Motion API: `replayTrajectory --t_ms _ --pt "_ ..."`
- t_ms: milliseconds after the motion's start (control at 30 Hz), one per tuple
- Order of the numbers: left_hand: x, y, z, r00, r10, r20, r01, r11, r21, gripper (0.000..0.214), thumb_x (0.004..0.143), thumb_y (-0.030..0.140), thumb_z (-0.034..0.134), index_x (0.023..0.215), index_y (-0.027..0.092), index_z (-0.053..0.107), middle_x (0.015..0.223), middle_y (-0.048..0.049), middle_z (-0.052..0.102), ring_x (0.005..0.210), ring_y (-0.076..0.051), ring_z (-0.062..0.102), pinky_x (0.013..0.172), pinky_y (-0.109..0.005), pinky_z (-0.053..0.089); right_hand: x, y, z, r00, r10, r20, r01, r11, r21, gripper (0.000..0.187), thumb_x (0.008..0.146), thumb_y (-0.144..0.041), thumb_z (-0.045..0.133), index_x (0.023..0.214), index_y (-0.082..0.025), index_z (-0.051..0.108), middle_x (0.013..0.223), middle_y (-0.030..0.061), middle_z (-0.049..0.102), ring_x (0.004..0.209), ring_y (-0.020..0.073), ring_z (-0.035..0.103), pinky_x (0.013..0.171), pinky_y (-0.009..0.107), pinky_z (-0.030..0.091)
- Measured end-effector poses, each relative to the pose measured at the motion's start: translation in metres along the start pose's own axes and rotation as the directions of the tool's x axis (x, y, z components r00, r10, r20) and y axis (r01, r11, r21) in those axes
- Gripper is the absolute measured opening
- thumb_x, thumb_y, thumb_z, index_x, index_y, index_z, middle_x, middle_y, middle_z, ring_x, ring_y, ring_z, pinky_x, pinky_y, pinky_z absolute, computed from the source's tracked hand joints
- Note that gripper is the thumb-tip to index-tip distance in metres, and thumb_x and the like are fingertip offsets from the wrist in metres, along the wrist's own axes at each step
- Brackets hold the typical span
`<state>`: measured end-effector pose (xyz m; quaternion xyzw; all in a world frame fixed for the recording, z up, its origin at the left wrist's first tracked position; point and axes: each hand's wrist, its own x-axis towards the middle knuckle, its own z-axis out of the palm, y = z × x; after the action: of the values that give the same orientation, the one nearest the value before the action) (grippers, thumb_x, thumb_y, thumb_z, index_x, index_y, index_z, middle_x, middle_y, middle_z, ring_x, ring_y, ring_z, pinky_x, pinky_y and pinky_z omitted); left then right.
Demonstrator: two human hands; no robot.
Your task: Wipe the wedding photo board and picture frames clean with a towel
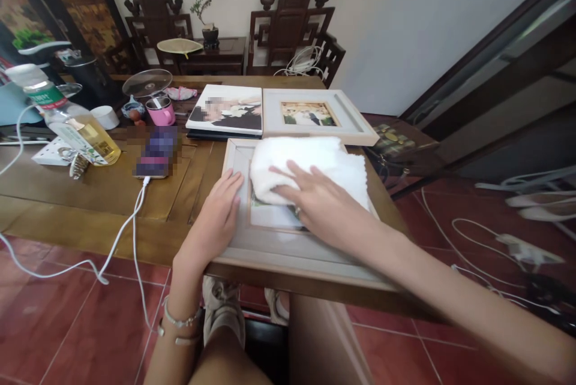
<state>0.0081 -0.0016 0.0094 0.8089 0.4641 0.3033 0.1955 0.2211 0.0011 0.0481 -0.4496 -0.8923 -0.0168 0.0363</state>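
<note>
Spanning most of the view: wooden table, near edge running left to right above the person's knees.

Picture frame, pale grey, lies flat at the near edge toward the right corner. Its front rail sits about flush with the table edge.

Towel, white and folded, lies on the far half of the frame. It covers most of the glass and the far rail.

Right forearm comes in from lower right, stretched low over the frame's near right corner. Right hand is palm down, fingers straight and slightly apart. The tips press flat on the near part of the towel, with no grasp on it. There is a ring on one finger.

Left hand is palm down on the frame's left rail, fingers together and extended toward the far edge, nothing clamped. The wrist bends over the near table edge and carries bracelets.

Hidden or unclear:
- The picture under the glass is mostly covered by towel and right hand; only a pale strip shows between the hands.
- The frame's near right corner is under the forearm.
- Both thumbs are hard to make out.
</note>
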Motion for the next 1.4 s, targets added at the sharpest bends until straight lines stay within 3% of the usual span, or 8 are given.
replayTrajectory --t_ms 200,333,500,667,867,1033,1233,1400 --pt "-0.001 0.002 -0.001 1.0 0.004 -0.025 -0.005 0.998 -0.057 0.044 0.101 0.028 0.028 0.142 0.017 0.038 0.15 -0.0109 0.04 0.143 -0.019 0.028 0.119 -0.044 0.024 0.017 -0.009 0.001 0.999 -0.033 0.036 0.034 0.999 -0.04 0.062 0.071 0.008 0.046 0.127 -0.018 0.057 0.152 0.0114 0.032 0.139 0.0424 0.022 0.1 0.071 0.031" --pt "-0.001 0.002 -0.002 1.0 -0.01 -0.019 0.008 0.996 -0.086 0.046 0.101 0.032 0.028 0.142 0.016 0.037 0.151 -0.0117 0.038 0.143 -0.02 0.028 0.119 -0.044 0.023 -0.011 -0.029 -0.002 0.985 -0.158 0.073 0.154 0.987 0.05 0.056 0.07 0.005 0.052 0.117 -0.022 0.065 0.15 0.0096 0.038 0.138 0.0418 0.025 0.101 0.071 0.031" --pt "-0.002 0.005 -0.002 0.999 -0.039 -0.018 0.037 0.996 -0.083 0.046 0.1 0.032 0.029 0.142 0.015 0.038 0.151 -0.0118 0.038 0.142 -0.02 0.029 0.119 -0.044 0.023 -0.054 -0.038 -0.002 0.972 -0.234 0.017 0.231 0.967 0.106 0.048 0.069 0.004 0.049 0.102 -0.023 0.071 0.147 0.0074 0.042 0.137 0.0391 0.029 0.101 0.07 0.033" --pt "-0.003 0.003 -0.001 1.0 -0.008 -0.007 0.008 0.998 -0.055 0.045 0.098 0.019 0.028 0.141 0.013 0.039 0.15 -0.0129 0.04 0.143 -0.02 0.029 0.119 -0.044 0.023 -0.084 -0.011 -0.012 0.977 -0.21 -0.04 0.213 0.971 0.108 0.059 0.063 0.003 0.042 0.105 -0.026 0.069 0.146 0.0017 0.044 0.138 0.034 0.031 0.1 0.066 0.04" --pt "-0.003 0.003 -0.002 1.0 -0.012 -0.022 0.011 0.999 -0.051 0.05 0.091 0.008 0.033 0.14 0.015 0.04 0.149 -0.0133 0.04 0.142 -0.022 0.03 0.118 -0.048 0.026 -0.101 0.036 -0.012 0.98 -0.118 -0.162 0.119 0.993 -0.003 0.049 0.07 0.0 0.038 0.093 -0.03 0.07 0.137 0.0018 0.055 0.126 0.0326 0.049 0.095 0.06 0.049" --pt "-0.002 0.003 0.0 0.998 0.005 -0.067 -0.01 0.998 -0.066 0.056 0.085 0.0 0.032 0.137 0.018 0.046 0.146 -0.0108 0.044 0.142 -0.021 0.031 0.117 -0.047 0.028 -0.082 0.048 0.006 0.985 0.087 -0.149 -0.09 0.996 -0.015 0.055 0.065 0.006 0.036 0.101 -0.02 0.069 0.143 0.0067 0.048 0.137 0.0332 0.032 0.105 0.062 0.037" --pt "0.001 0.005 -0.002 0.998 0.007 -0.057 -0.007 1.0 0.0 0.062 0.079 -0.006 0.032 0.133 0.017 0.05 0.145 -0.0118 0.045 0.142 -0.022 0.029 0.116 -0.049 0.027 -0.065 0.03 0.008 0.994 0.033 -0.1 -0.028 0.998 0.054 0.059 0.064 0.006 0.038 0.107 -0.019 0.069 0.144 0.0068 0.047 0.139 0.0357 0.028 0.105 0.07 0.027" --pt "0.007 0.013 -0.005 0.997 -0.08 -0.024 0.081 0.995 0.058 0.06 0.077 -0.005 0.035 0.13 0.016 0.052 0.148 -0.0137 0.04 0.142 -0.024 0.03 0.116 -0.05 0.028 -0.106 -0.001 -0.01 0.987 -0.144 -0.064 0.155 0.961 0.231 0.061 0.063 0.003 0.041 0.108 -0.029 0.068 0.144 0.0004 0.048 0.136 0.0294 0.036 0.108 0.057 0.034"
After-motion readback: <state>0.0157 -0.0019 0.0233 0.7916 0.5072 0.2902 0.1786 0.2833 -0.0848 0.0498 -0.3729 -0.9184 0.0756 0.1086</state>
